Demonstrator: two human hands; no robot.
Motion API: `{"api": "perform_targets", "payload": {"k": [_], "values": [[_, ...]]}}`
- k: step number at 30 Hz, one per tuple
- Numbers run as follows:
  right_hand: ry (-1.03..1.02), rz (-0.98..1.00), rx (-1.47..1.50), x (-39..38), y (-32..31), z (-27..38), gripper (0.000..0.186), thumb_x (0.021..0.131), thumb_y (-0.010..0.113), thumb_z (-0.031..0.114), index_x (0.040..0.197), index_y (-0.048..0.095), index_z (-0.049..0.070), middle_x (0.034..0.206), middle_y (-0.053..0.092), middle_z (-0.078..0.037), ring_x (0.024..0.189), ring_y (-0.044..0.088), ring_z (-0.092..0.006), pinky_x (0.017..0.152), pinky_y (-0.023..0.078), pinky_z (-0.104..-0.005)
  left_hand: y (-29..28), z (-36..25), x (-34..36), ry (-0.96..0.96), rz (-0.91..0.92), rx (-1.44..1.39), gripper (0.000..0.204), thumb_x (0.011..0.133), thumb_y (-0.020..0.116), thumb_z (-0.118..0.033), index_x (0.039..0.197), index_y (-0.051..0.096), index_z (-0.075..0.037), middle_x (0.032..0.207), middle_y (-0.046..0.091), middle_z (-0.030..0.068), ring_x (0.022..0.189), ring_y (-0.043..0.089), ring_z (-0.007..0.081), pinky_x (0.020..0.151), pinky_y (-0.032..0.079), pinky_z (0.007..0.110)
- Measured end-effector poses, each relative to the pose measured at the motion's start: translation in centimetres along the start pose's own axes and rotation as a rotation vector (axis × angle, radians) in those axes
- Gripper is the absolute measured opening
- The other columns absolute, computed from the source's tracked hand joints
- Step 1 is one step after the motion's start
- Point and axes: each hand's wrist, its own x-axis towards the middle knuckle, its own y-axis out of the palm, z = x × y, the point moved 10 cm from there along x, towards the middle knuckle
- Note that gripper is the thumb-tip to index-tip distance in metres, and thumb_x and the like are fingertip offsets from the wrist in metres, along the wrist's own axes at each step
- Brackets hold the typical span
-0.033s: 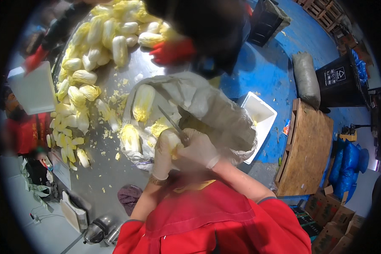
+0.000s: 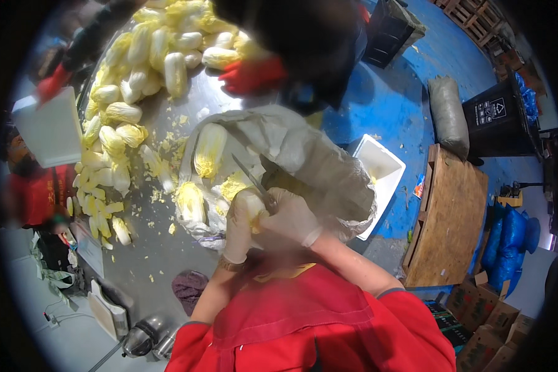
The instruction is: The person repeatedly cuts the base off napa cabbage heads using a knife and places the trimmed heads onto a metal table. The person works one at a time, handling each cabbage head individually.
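My gloved left hand point(image 2: 236, 230) is closed around a napa cabbage point(image 2: 250, 204), just in front of my body. My gloved right hand point(image 2: 291, 218) grips a knife point(image 2: 248, 173) whose blade points up and to the left. Its fingers meet the cabbage's right side; the blade's contact with it is hard to make out. Beneath and beyond both hands spreads a large pale plastic sack point(image 2: 297, 139), its mouth gaping on the right. On its left part lie a whole napa cabbage point(image 2: 209, 152), a shorter one point(image 2: 191, 203) and loose yellow leaves point(image 2: 234, 185).
Many napa cabbages point(image 2: 124, 113) are heaped along the metal table's point(image 2: 149, 260) far left. Red-gloved co-workers stand opposite and at left, near a white container point(image 2: 48, 130). Right of the sack is a white foam box point(image 2: 387, 170); beyond it, a wooden pallet point(image 2: 449, 217).
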Motion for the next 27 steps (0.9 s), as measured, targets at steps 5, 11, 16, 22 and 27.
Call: {"api": "perform_targets", "payload": {"k": [5,11,16,22,27], "values": [[-0.003,-0.019,0.048,0.1,0.2,-1.1,0.04,0.068,0.073,0.032,0.09,0.06,0.001,0.081,0.065,-0.019,0.076,0.066,-0.0331,0.072,0.052,-0.0379,0.9,-1.7,0.1,0.01,0.03,-0.04,0.055,0.101,0.038,-0.052,0.117,0.06,-0.004,0.094,0.063,0.0019,0.077,0.059,0.0098,0.064,0.049,0.023],[0.0,-0.04,0.074,-0.1,0.2,-1.3,0.04,0.067,0.075,0.031,0.089,0.06,0.002,0.078,0.065,-0.018,0.072,0.066,-0.031,0.07,0.052,-0.0368,0.9,-1.3,0.3,-0.005,0.029,-0.126,0.062,0.096,0.046,-0.058,0.118,0.059,-0.001,0.093,0.064,0.0026,0.078,0.059,0.0095,0.066,0.048,0.022],[0.009,-0.051,0.073,0.4,0.5,-2.6,0.04,0.065,0.076,0.031,0.088,0.059,0.003,0.078,0.065,-0.016,0.07,0.066,-0.0272,0.068,0.052,-0.0353,1.7,-2.4,0.5,0.118,0.011,-0.186,0.058,0.095,0.054,-0.053,0.117,0.058,0.001,0.093,0.063,0.0033,0.081,0.06,0.01,0.069,0.049,0.022],[-0.029,-0.085,0.017,0.4,-0.1,-2.6,0.036,0.067,0.074,0.029,0.084,0.059,0.002,0.074,0.064,-0.017,0.067,0.064,-0.0286,0.066,0.052,-0.0356,1.4,-1.7,0.7,0.13,-0.002,-0.075,0.053,0.096,0.056,-0.048,0.118,0.056,0.0,0.096,0.062,0.0051,0.079,0.058,0.0103,0.069,0.048,0.024],[-0.173,-0.196,0.084,-2.0,-0.5,0.3,0.028,0.074,0.07,0.026,0.083,0.063,0.001,0.073,0.065,-0.017,0.066,0.066,-0.0238,0.065,0.053,-0.0357,-1.8,1.4,3.0,0.152,-0.131,0.252,0.054,0.097,0.049,-0.053,0.11,0.061,-0.003,0.086,0.063,0.0043,0.077,0.059,0.0113,0.067,0.05,0.028]]}}
